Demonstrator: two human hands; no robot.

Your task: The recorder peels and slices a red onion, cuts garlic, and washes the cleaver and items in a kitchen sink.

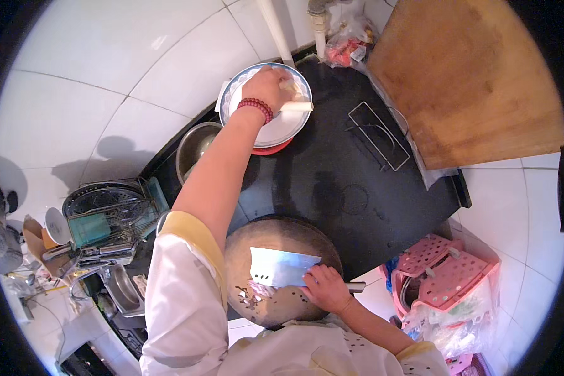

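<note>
My left hand point(265, 91), with a beaded bracelet at the wrist, reaches into a blue-rimmed white plate point(277, 134); its fingertips are partly hidden among pale food pieces. A pale cylindrical piece point(297, 106) lies at the plate's right side, by the hand. My right hand point(325, 287) grips a cleaver point(279, 265) where the blade meets the handle. The blade lies over a round wooden chopping board point(282, 235). Below its left end sits a small pile of purplish-white sliced food point(262, 288), with dark and white bits scattered around it.
Beneath the plate shows a red rim point(273, 149). A metal bowl point(190, 145) stands left of it, partly behind my forearm. On the black counter point(305, 174) lies a wire rack point(380, 136). A large wooden board point(470, 84) leans at right. Pink baskets point(460, 282) stand below; a dish rack point(89, 225) is left.
</note>
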